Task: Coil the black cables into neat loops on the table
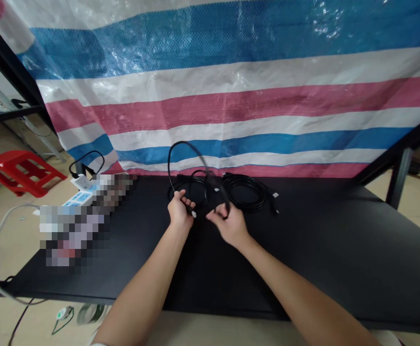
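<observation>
A black cable [184, 142] rises in a loop between my two hands above the black tabletop [130, 259]. My left hand [181, 210] is closed round one part of it, and a small white tag [194, 214] shows by the fingers. My right hand [229, 223] grips another stretch, blurred by motion, with thumb and fingers bent together. More turns of black cable lie behind my left hand. A coiled black cable [244, 192] rests on the table just behind my right hand, with a white tag [275, 195] near its end.
A white power strip [78, 199] with a plugged-in adapter lies at the table's left, beside a pixelated patch. Striped plastic sheeting [231, 110] hangs along the back edge. A red stool [24, 170] stands on the floor at left. Black frame posts rise at both sides.
</observation>
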Demonstrator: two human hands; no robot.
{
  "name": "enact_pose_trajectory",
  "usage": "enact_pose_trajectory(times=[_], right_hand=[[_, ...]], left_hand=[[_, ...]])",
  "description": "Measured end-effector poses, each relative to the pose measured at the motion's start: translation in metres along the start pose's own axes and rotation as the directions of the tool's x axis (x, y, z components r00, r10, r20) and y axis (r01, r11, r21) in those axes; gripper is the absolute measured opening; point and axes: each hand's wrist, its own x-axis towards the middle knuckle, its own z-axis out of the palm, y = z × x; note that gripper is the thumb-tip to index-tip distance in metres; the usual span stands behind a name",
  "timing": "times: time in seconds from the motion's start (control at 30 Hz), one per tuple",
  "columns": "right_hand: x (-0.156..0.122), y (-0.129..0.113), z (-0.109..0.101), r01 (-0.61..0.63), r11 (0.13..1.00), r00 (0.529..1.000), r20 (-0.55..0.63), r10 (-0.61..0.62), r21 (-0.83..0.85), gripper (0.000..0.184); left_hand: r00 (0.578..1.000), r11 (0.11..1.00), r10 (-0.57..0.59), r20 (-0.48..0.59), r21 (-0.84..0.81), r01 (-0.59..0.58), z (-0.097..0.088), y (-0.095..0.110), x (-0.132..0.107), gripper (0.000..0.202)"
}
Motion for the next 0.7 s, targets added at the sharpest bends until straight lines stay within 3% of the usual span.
enact_pose_trajectory(times=[0.07, 0.13, 0.2, 0.3, 0.43, 0.53, 0.63, 0.7], right_hand=[[0.013, 0.000, -0.014, -0.062, 0.996, 0.969, -0.234, 0.077, 0.071, 0.048], [0.024, 0.001, -0.031, -0.067, 0.995, 0.896, -0.435, 0.094, 0.076, 0.046], [0.031, 0.002, -0.047, -0.035, 0.999, 0.849, -0.527, 0.033, 0.006, 0.043], [0.034, 0.005, -0.065, 0.013, 0.989, 0.862, -0.499, -0.087, -0.149, 0.038], [0.032, 0.008, -0.074, 0.064, 0.946, 0.904, -0.383, -0.190, -0.318, 0.037], [0.032, 0.008, -0.073, 0.059, 0.945, 0.928, -0.332, -0.170, -0.321, 0.037], [0.033, 0.007, -0.073, 0.024, 0.964, 0.926, -0.357, -0.120, -0.264, 0.037], [0.033, 0.005, -0.073, 0.012, 0.971, 0.916, -0.387, -0.106, -0.238, 0.037]], left_hand=[[0.997, 0.995, 0.079, 0.010, 0.055, -0.079, -0.002, 0.002, 0.003, 0.018], [0.982, 0.972, 0.175, 0.072, 0.148, -0.184, -0.004, 0.000, 0.006, 0.036], [0.957, 0.922, 0.211, 0.197, 0.285, -0.262, -0.007, -0.004, 0.007, 0.040], [0.900, 0.826, 0.122, 0.419, 0.459, -0.326, -0.010, -0.008, 0.007, 0.026], [0.749, 0.740, -0.066, 0.659, 0.536, -0.406, -0.014, -0.008, 0.007, 0.026], [0.671, 0.623, -0.163, 0.724, 0.603, -0.499, -0.017, -0.003, 0.007, 0.023], [0.636, 0.480, -0.222, 0.739, 0.650, -0.588, -0.021, 0.004, 0.008, 0.029], [0.618, 0.465, -0.243, 0.748, 0.649, -0.602, -0.023, 0.009, 0.009, 0.040]])
